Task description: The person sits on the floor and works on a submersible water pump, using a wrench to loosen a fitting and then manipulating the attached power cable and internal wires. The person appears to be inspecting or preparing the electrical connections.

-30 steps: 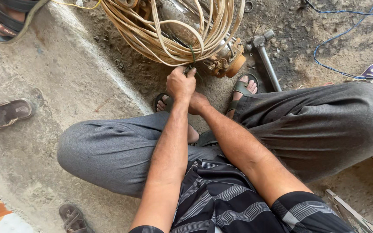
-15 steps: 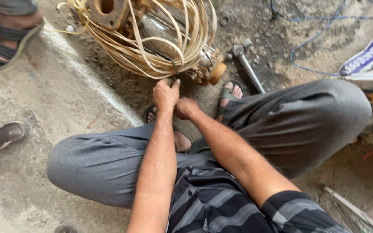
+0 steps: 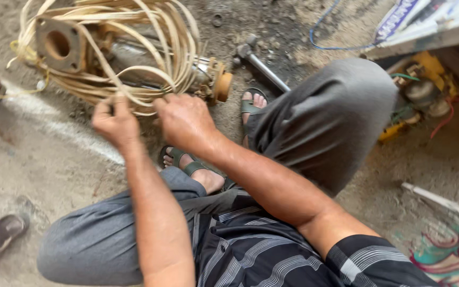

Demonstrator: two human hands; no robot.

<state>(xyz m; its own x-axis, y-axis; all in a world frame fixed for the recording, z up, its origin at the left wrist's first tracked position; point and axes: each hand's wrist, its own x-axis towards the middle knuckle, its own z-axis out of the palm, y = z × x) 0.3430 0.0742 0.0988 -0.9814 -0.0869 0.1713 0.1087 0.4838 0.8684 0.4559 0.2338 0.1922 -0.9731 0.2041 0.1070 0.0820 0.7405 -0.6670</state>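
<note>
Seated worker at a wire-wrapped pump. We see the left hand (image 3: 115, 123) pinching a strand of the pale flat cable (image 3: 150, 48), its fingers pressed together on it, while the right hand (image 3: 186, 121) curls against the same coil just beside it, presumably to steady the loops. The cable is wound around a rusty metal pump body (image 3: 134, 56) lying on the dirt floor (image 3: 70, 159) between the knees, within easy reach. A metal hammer-like tool (image 3: 261, 66) lies near the sandalled foot (image 3: 253, 103). The right fingertips are hidden behind the knuckles; we cannot tell what they grip. The coil hides most of the pump.
</note>
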